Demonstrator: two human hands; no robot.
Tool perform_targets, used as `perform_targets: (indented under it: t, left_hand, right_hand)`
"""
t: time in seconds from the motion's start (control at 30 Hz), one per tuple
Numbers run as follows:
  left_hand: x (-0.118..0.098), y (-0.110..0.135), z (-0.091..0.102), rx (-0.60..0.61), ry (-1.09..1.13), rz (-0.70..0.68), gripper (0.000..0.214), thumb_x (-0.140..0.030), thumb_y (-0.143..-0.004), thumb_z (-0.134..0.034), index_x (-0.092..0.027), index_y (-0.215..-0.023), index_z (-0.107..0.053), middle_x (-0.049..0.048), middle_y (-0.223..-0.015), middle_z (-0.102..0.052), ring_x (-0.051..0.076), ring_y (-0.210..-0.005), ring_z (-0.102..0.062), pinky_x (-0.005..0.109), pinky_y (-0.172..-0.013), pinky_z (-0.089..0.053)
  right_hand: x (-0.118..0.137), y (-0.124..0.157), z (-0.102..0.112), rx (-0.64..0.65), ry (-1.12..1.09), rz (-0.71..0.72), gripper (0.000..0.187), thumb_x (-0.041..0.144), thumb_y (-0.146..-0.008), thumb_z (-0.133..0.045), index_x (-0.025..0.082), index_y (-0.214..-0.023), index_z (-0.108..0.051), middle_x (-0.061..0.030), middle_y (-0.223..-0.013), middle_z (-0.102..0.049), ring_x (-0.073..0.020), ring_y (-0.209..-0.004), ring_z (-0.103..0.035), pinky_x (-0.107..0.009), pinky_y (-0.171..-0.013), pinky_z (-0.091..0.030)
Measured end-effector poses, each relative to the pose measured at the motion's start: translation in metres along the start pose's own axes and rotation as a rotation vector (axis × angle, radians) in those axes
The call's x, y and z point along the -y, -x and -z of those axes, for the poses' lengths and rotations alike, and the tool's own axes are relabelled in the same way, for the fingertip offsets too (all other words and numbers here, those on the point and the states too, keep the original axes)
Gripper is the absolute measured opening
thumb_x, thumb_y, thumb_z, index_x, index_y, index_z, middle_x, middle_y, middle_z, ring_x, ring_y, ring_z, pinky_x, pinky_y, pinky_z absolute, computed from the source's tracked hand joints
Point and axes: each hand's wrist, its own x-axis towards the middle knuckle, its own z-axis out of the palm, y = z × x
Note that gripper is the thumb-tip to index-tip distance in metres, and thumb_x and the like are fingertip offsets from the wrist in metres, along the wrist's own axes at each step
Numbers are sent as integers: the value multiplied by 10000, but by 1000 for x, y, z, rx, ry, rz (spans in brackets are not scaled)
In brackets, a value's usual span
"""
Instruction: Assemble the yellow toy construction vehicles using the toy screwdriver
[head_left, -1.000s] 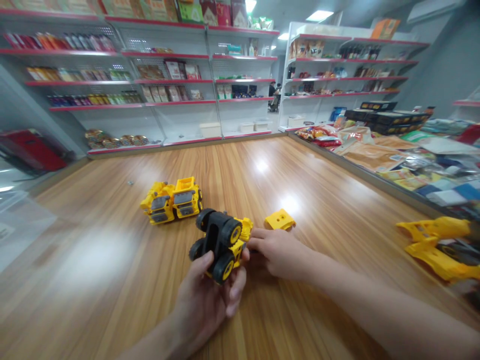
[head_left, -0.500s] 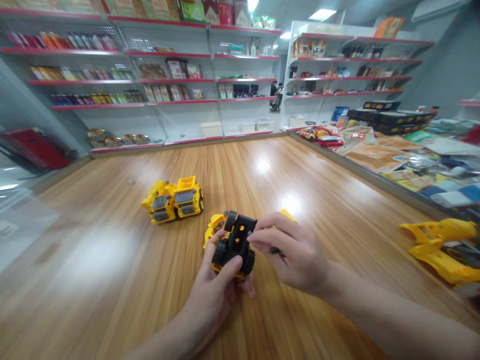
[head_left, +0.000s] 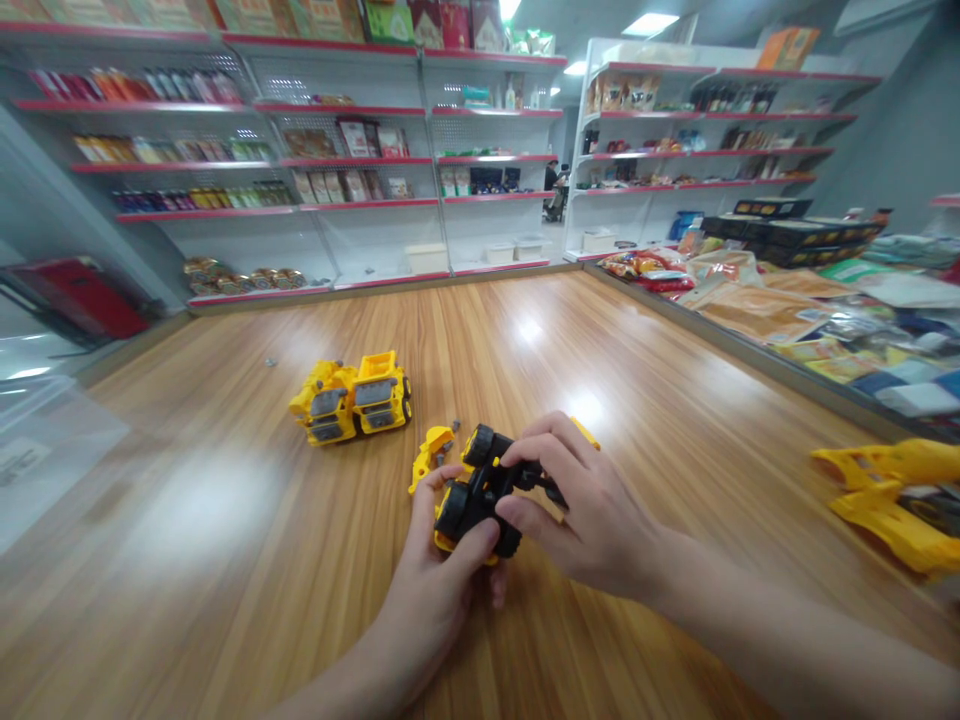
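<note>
1. Between the clamped fingers of the left hand, above the worktop: a toy vehicle, black underside showing, chunky wheels, yellow body beneath.
2. Over that underside, the right hand curls; whether its fingers pinch anything, I cannot tell.
3. Nearby, a yellow piece lies loose; assembly looks incomplete.
4. Farther left, a dump truck seems finished.

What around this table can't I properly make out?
All in the head view:
Toy vehicle: upper side faces away; left hand covers part.
Dark item: mostly covered by the right hand.
Yellow piece: mostly behind that hand.
Yellow toy: cut off by the right edge.
Clear plastic bin: cut off by the left edge; label blurred.
Grey bit: too small to identify.
</note>
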Motion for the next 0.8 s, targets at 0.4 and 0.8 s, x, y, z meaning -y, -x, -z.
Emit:
perform_targets:
  t: [0.4, 0.8]
  left_hand:
    - [6, 0, 6, -23, -160, -35, 542, -364, -831, -687, -298, -1189, -285, -71, -645, -597, 112, -456, -532, 211, -425, -452]
    - [4, 2, 4, 8, -310, -28, 531, -346, -840, -670, -293, -1175, -261, -87, -595, -575, 110, -428, -528, 208, -417, -457]
  right_hand:
    - [1, 5, -7, 86, 101, 14, 151, 167, -827, -606, 192, -957, -680, -40, -871, -534, -149, -723, -534, -277, -613, -429]
    - [12, 2, -5, 73, 157, -196, 44, 235, -860, -604, 193, -865, -617, -21, -839, -570, -161, -730, -564, -303, -645, -419]
